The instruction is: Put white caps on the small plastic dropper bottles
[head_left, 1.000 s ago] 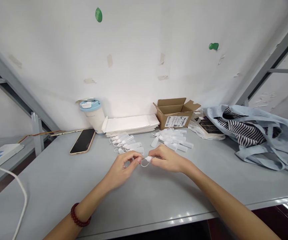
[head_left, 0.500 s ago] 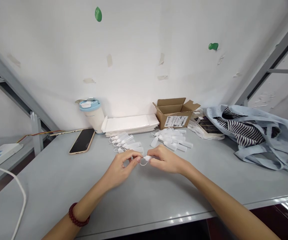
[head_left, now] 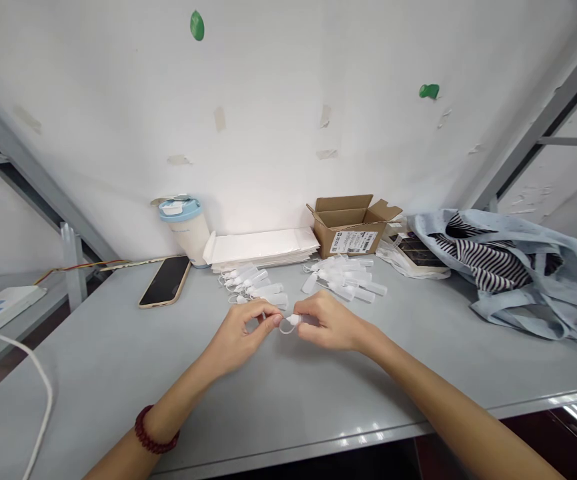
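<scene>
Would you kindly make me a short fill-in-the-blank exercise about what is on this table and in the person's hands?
1. The ____ hand grips the small dropper bottle by its body.
2. The smartphone lies on the table with its dark ____ facing up.
3. The tumbler near the wall has a lid coloured light ____.
4. The fabric in the tote bag has a black-and-white ____ pattern.

Missing words: right; screen; blue; striped.

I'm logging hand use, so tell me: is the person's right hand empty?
No, the right hand holds a small white-topped bottle, its top end pointing toward the left hand.
</scene>
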